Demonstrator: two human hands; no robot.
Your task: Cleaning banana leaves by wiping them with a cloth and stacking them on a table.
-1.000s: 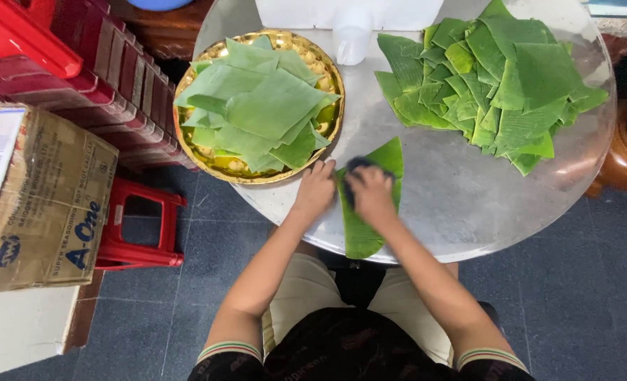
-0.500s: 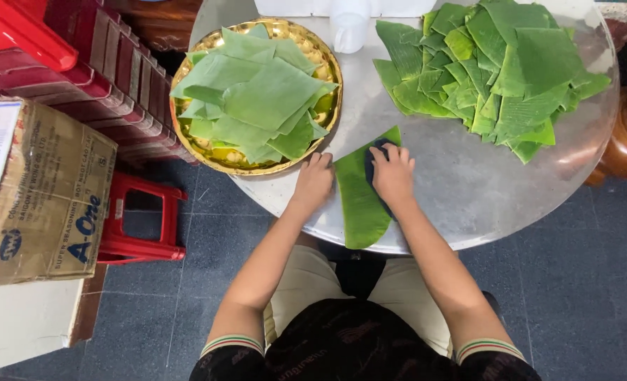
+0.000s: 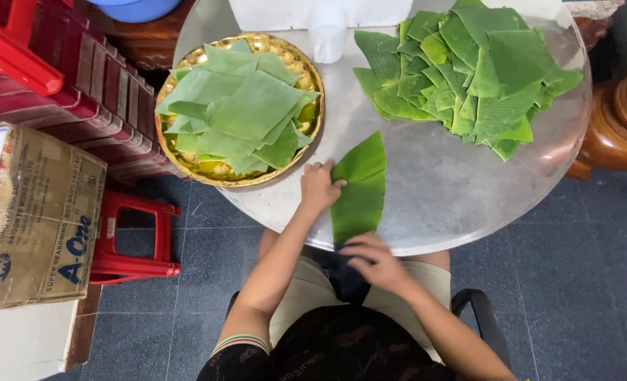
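Left hand [image 3: 318,187] flat (fingers spread) on leaf [image 3: 359,187].

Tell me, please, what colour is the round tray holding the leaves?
Gold, a shiny golden tray, seen best in the head view.

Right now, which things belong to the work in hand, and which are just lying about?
In use:
leaf, pinned by left hand
dark cloth under right hand
leaf pile
gold tray of leaves
table

Lying about:
white jug
red stool
cardboard box
blue bowl
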